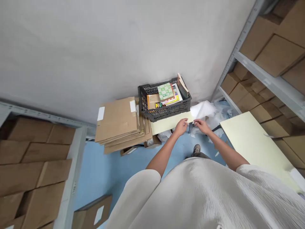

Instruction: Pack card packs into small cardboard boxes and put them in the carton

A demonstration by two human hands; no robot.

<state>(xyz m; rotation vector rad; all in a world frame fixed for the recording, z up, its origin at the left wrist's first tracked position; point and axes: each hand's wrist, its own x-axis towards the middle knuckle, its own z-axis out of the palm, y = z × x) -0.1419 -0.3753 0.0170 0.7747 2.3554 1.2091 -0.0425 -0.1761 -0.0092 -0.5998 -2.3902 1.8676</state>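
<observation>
My left hand (181,126) is at the front right edge of a narrow pale-yellow tabletop (164,125), its fingers pinched together. Just to its right, my right hand (201,126) also has thumb and fingers drawn together. Small white bits show at the fingertips of both hands, too small to name. Beyond the hands, a black plastic crate (170,111) stands on the tabletop against the wall. Inside it lie a green patterned booklet (165,91), several other booklets or books, and a flat board-like item (182,83) leaning upright at the right end.
A stack of flattened cardboard boxes (116,121) lies left of the crate. White plastic wrapping (207,109) is heaped to the right. Another pale-yellow tabletop (257,140) is at my right. Shelves with cardboard boxes (274,54) flank both sides. A carton (92,211) sits on the blue floor.
</observation>
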